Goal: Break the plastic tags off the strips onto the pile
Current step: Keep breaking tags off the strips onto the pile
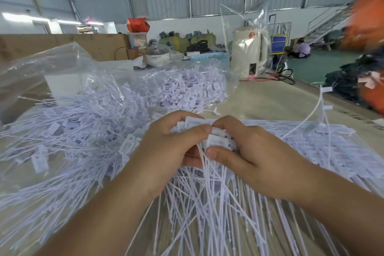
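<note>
Gripping a bunch of white rectangular plastic tags [216, 138] between them, the left hand [166, 151] and right hand [249, 151] curl thumbs and fingers round it above the desk's near edge. Thin white plastic strips [209, 189] trail down from the bunch. A loose pile of white tags and strips [83, 129] spreads toward the left edge, beside a clear plastic bag [187, 87] of tags.
</note>
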The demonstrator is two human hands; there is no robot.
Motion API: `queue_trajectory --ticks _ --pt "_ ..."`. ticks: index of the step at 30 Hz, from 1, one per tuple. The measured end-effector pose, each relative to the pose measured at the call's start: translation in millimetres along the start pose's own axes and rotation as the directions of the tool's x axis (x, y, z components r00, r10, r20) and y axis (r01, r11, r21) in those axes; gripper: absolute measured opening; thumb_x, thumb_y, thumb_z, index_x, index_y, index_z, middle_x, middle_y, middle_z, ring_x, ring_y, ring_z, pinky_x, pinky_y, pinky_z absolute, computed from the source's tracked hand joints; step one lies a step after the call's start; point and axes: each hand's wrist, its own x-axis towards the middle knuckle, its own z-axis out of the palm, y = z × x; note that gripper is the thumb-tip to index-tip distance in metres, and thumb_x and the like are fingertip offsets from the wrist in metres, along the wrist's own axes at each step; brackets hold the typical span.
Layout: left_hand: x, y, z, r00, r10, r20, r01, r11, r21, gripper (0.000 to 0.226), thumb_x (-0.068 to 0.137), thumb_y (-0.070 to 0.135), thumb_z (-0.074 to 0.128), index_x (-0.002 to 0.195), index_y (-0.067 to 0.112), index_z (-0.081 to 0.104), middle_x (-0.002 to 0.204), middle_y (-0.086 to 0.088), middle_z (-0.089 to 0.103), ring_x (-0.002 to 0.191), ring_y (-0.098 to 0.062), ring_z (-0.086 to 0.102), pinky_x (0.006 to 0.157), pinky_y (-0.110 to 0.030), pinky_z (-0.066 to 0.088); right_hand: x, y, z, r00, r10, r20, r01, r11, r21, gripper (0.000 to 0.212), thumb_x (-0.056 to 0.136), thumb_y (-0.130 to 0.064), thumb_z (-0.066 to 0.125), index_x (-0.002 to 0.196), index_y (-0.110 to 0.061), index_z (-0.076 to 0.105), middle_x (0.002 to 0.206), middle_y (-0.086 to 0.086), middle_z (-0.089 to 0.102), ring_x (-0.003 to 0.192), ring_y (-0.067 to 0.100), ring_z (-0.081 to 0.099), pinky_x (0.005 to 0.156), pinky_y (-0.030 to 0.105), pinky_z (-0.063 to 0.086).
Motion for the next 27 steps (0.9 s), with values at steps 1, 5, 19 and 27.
queue_trajectory --ticks 1,5,19,27 --pt "-1 0 0 1.0 0.0 0.016 0.0 1.0 0.007 0.024 0.066 0.031 0.084 0.086 0.024 0.074 0.079 -0.006 0.074 0.061 -0.017 0.069 0.051 -0.023 0.052 0 0 1 1.0 0.003 0.005 -0.003 1.0 -0.007 0.044 0.087 -0.063 0.035 0.116 -0.03 0.042 0.066 -0.024 0.056 0.055 0.002 0.052 0.047 0.021 0.034" --pt "-1 -3 1 0.999 0.041 0.017 -0.042 0.996 0.074 0.027 0.064 0.028 0.083 0.088 0.03 0.071 0.086 -0.001 0.076 0.073 -0.016 0.073 0.053 -0.024 0.052 1 1 4 1.0 -0.002 0.001 0.002 1.0 -0.004 0.045 0.087 -0.063 0.032 0.117 -0.029 0.037 0.063 -0.022 0.054 0.052 0.004 0.052 0.046 0.021 0.036" --pt "9 0 -11 0.982 0.084 -0.169 -0.096 0.993 -0.063 0.036 0.05 0.017 0.082 0.085 0.016 0.072 0.083 -0.012 0.075 0.066 -0.029 0.073 0.051 -0.032 0.056 3 5 4 0.996 0.09 -0.011 -0.09 0.996 -0.015 0.035 0.093 -0.05 0.048 0.068 -0.029 0.037 0.046 -0.005 0.04 0.043 0.013 0.041 0.047 0.033 0.035" --pt "6 -1 -4 0.977 0.075 -0.199 -0.086 0.995 -0.048 0.039 0.057 0.016 0.08 0.093 0.013 0.068 0.084 -0.009 0.076 0.068 -0.026 0.073 0.051 -0.03 0.055 4 3 11 0.993 0.062 -0.098 -0.057 0.997 0.058 0.04 0.096 -0.033 0.057 0.062 -0.034 0.035 0.055 -0.019 0.049 0.047 0.009 0.043 0.046 0.022 0.031"
